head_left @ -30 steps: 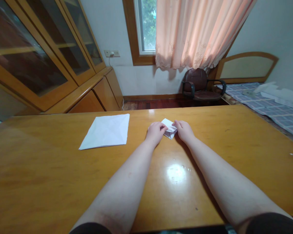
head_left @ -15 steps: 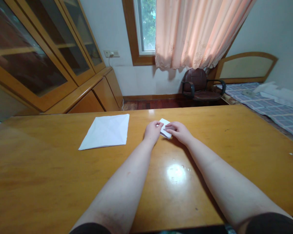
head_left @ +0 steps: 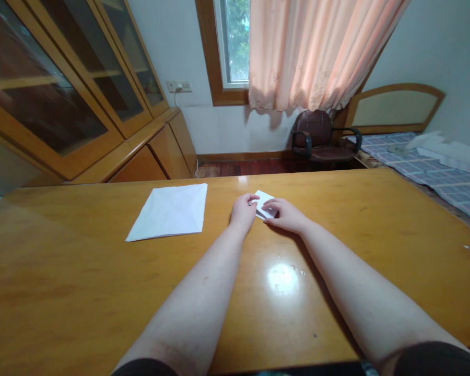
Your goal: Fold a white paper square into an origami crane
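Note:
A small folded piece of white paper [head_left: 264, 201] lies on the wooden table [head_left: 337, 250], a little past its middle. My left hand [head_left: 242, 211] pinches the paper's left edge with curled fingers. My right hand [head_left: 286, 214] lies over the paper's right part, fingers pressed flat and together on it. Most of the folded paper is covered by the two hands. To the left, a larger creased white sheet [head_left: 171, 211] rests flat on the table, apart from both hands.
A wooden cabinet with glass doors [head_left: 62, 99] stands along the left wall. Beyond the table's far edge are a dark armchair [head_left: 317, 137], a curtained window [head_left: 297, 52] and a bed with a checked cover [head_left: 434, 167] at the right.
My right hand has slid left across the folded paper, covering more of it. The paper now looks smaller and flatter. My left hand has stayed at its left edge.

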`<state>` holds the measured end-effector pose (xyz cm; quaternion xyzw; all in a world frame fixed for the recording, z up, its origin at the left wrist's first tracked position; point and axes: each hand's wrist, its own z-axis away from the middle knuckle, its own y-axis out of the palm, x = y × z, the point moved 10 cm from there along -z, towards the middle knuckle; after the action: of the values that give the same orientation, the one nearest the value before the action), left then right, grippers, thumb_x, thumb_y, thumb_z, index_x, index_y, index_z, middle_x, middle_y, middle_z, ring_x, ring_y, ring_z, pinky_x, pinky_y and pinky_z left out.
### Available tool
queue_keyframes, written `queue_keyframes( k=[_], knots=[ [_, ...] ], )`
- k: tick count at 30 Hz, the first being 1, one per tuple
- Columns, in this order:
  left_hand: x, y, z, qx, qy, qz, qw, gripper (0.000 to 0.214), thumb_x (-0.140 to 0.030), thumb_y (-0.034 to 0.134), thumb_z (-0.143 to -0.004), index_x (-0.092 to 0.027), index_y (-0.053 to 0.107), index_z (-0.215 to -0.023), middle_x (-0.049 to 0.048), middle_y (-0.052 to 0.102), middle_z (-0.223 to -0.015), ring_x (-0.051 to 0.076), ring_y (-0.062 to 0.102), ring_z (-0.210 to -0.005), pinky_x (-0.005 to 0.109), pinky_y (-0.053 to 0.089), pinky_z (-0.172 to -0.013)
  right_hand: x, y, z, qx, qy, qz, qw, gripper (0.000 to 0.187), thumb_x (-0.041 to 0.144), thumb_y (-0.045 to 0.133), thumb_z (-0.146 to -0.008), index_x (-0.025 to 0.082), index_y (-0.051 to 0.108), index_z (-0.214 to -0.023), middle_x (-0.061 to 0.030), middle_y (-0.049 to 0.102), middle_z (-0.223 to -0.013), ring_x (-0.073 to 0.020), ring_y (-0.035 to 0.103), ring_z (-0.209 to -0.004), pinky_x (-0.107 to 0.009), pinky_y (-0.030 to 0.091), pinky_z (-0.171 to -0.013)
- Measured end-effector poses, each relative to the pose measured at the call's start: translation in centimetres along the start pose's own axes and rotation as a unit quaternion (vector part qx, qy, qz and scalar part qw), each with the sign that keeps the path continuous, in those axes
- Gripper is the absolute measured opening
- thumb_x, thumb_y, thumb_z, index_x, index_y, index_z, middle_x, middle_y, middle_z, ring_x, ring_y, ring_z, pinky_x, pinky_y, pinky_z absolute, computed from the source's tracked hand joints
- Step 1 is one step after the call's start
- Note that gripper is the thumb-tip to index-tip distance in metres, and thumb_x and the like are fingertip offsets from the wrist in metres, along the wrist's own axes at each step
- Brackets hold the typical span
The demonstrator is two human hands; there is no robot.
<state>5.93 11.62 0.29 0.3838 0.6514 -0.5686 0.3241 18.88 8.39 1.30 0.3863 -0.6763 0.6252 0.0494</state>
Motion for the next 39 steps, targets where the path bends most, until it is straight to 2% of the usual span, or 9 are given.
queue_keyframes(
  k=[6,9,12,21,24,27,31,34,39],
  knots=[
    [1.0,-0.2,-0.2,-0.018,-0.022,0.042,0.999,0.026,-0.005,0.052,-0.073,-0.018,0.068,-0.088,0.0032,0.07,-0.091,0.015,0.063,-0.086,0.027,0.049,-0.082,0.4,-0.2,0.2,-0.003,-0.001,-0.01,1.0,0.035,0.025,0.066,-0.073,0.019,0.067,-0.107,-0.0085,0.065,-0.115,-0.0234,0.057,-0.109,-0.036,0.041,-0.099],
    [2.0,-0.1,-0.5,-0.034,-0.039,0.096,0.994,0.025,-0.005,0.053,-0.071,-0.017,0.067,-0.087,0.0042,0.07,-0.089,0.015,0.063,-0.085,0.027,0.049,-0.082,0.6,0.2,0.2,0.009,-0.019,-0.008,1.0,0.049,0.037,0.075,-0.066,0.019,0.065,-0.111,-0.0092,0.063,-0.117,-0.0264,0.054,-0.113,-0.039,0.04,-0.099],
    [3.1,0.1,-0.9,-0.052,-0.061,0.151,0.985,0.025,-0.003,0.053,-0.068,-0.016,0.067,-0.085,0.005,0.069,-0.088,0.015,0.063,-0.085,0.028,0.049,-0.083,0.7,0.2,0.2,0.007,-0.026,-0.004,1.0,0.055,0.036,0.077,-0.063,0.019,0.064,-0.114,-0.0102,0.063,-0.117,-0.0276,0.054,-0.113,-0.041,0.041,-0.099],
    [3.9,0.4,-1.0,-0.059,-0.092,0.185,0.977,0.026,-0.002,0.052,-0.068,-0.015,0.066,-0.085,0.0046,0.069,-0.086,0.014,0.063,-0.081,0.027,0.05,-0.078,0.5,-0.6,0.3,-0.026,0.004,-0.045,0.999,0.026,0.02,0.06,-0.077,0.019,0.069,-0.101,-0.0062,0.069,-0.098,-0.0184,0.062,-0.085,-0.028,0.047,-0.077],
    [2.8,-0.1,-0.7,-0.047,-0.063,0.119,0.99,0.026,-0.007,0.051,-0.073,-0.016,0.067,-0.09,0.0047,0.07,-0.089,0.015,0.063,-0.083,0.027,0.05,-0.079,-0.4,-0.6,0.2,-0.041,0.024,-0.05,0.998,0.025,0.014,0.057,-0.077,0.02,0.071,-0.096,-0.0041,0.071,-0.095,-0.0167,0.063,-0.084,-0.026,0.046,-0.077],
    [0.0,-0.5,-0.1,-0.035,0.026,-0.01,0.999,0.02,-0.019,0.054,-0.079,-0.02,0.07,-0.09,0.005,0.07,-0.096,0.019,0.061,-0.092,0.031,0.046,-0.087,-1.2,-0.5,0.1,-0.045,0.037,-0.039,0.998,0.022,0.016,0.057,-0.079,0.021,0.073,-0.093,-0.0041,0.072,-0.094,-0.0167,0.063,-0.085,-0.026,0.045,-0.078],
    [-2.6,1.7,1.0,0.078,0.114,-0.075,0.988,0.024,-0.036,0.054,-0.084,-0.021,0.072,-0.091,0.0059,0.07,-0.095,0.02,0.061,-0.09,0.03,0.046,-0.084,-2.7,-1.3,0.1,-0.073,0.096,-0.01,0.993,0.021,0.026,0.056,-0.083,0.02,0.074,-0.093,-0.0061,0.072,-0.092,-0.0182,0.063,-0.083,-0.026,0.044,-0.074],
    [-3.2,3.1,1.7,0.147,0.142,-0.068,0.977,0.027,-0.037,0.053,-0.085,-0.023,0.07,-0.1,0.0048,0.071,-0.098,0.019,0.062,-0.088,0.028,0.047,-0.08,-3.5,-1.9,0.3,-0.089,0.134,0.006,0.987,0.024,0.032,0.056,-0.084,0.02,0.074,-0.092,-0.0063,0.072,-0.089,-0.0186,0.062,-0.081,-0.026,0.042,-0.07],
    [-2.8,3.3,1.5,0.152,0.14,-0.082,0.975,0.029,-0.035,0.048,-0.089,-0.022,0.071,-0.099,0.0048,0.072,-0.099,0.019,0.062,-0.09,0.027,0.045,-0.08,-3.3,-1.9,0.3,-0.079,0.138,0.011,0.987,0.038,0.046,0.05,-0.086,0.017,0.072,-0.078,-0.005,0.067,-0.071,-0.0159,0.056,-0.066,-0.025,0.035,-0.058]
  ],
)
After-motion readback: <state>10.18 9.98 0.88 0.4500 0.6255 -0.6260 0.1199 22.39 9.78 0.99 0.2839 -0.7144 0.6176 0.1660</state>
